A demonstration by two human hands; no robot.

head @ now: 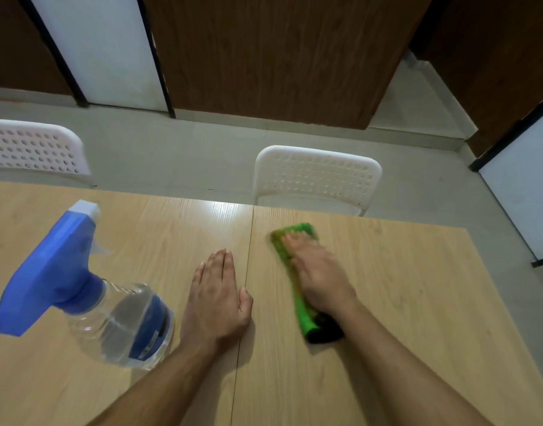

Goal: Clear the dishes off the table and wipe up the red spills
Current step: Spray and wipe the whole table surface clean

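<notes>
From my feed: nearest the camera, two bare forearms reach out over the light wood table (418, 302), with the table seam (244, 287) running away from me between them; I'm using that seam as the reference. Left of the seam, left hand (216, 298) lies flat on the wood, palm down, fingers straight and together, thumb tip right at the seam, holding nothing. Further left of the seam, just beside that wrist, stands a clear spray bottle (110, 321) with a blue label and a blue trigger head, white nozzle pointing away from me; it appears tilted in the wide-angle view, and I can't tell if it touches the arm. Right of the seam, right hand (316, 272) presses down on a green cloth (290, 241), fingers extended over it, not curled round it as far as I can see; the hand is motion-blurred. The cloth lies elongated on the table, its dark near end showing below the wrist, its far end beyond the fingertips. I can't make out red marks on the wood, blur too heavy around the cloth. Beyond the table's far edge, right of the seam, a white perforated chair (318, 176); left of the seam, a second white chair (33, 149). Behind them grey floor, then brown wood panels and white panels.
</notes>
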